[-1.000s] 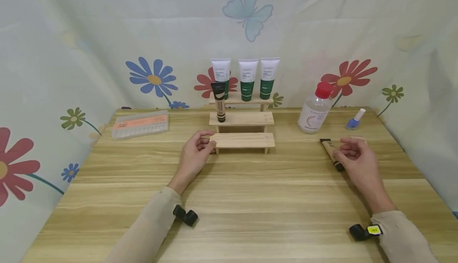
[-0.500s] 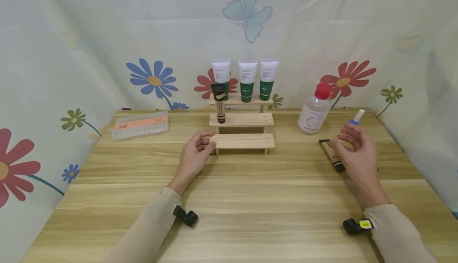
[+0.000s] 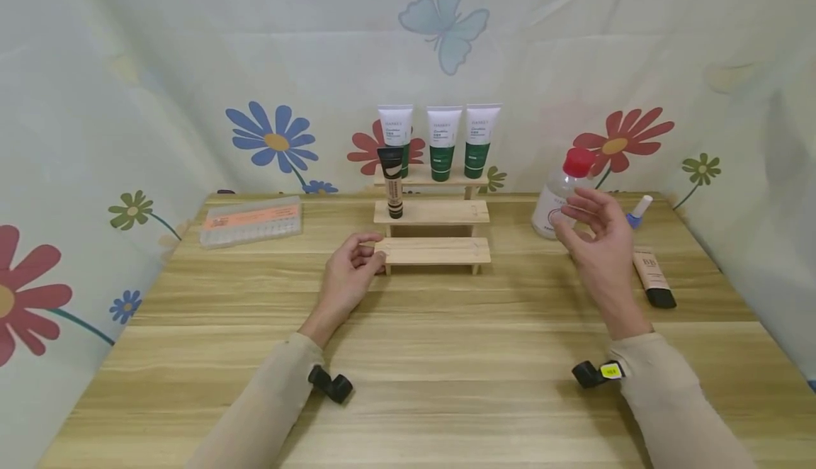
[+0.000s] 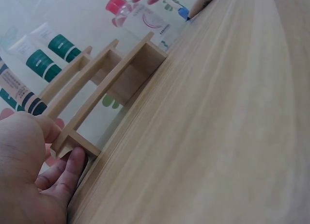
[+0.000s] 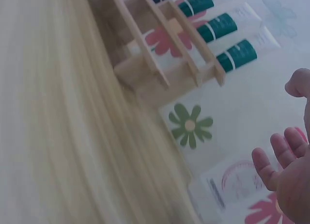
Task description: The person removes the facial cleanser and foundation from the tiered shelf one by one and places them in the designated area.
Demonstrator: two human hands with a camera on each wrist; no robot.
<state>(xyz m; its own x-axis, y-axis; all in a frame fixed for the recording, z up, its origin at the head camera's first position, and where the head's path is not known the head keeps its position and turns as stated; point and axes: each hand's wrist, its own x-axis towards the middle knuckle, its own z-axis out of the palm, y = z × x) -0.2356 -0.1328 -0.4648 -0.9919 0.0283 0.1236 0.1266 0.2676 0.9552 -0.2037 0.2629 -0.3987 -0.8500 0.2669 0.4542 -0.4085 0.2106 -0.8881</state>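
Note:
My left hand (image 3: 350, 274) grips the left end of the lowest step of a three-tier wooden stand (image 3: 440, 251), fingers under the board in the left wrist view. A slim beige tube with black ends (image 3: 394, 184) stands on the middle step. White-and-green tubes (image 3: 442, 144) stand along the top step. My right hand (image 3: 602, 253) hovers in front of a clear bottle with a red cap (image 3: 578, 162), fingers loosely bent and apart from the thumb. Nothing shows between them in the right wrist view (image 5: 290, 170). A beige BB tube (image 3: 654, 278) lies right of this hand.
A flat clear case with an orange label (image 3: 251, 222) lies at the table's back left. A blue nail polish bottle with a white cap (image 3: 639, 210) stands behind my right hand. A flowered cloth (image 3: 319, 51) hangs behind the wooden table (image 3: 446, 370).
My right hand has moved left and farther back, from over the lying tubes to before the bottle. It now hides the left lying tube and uncovers the BB tube. My left hand stays put.

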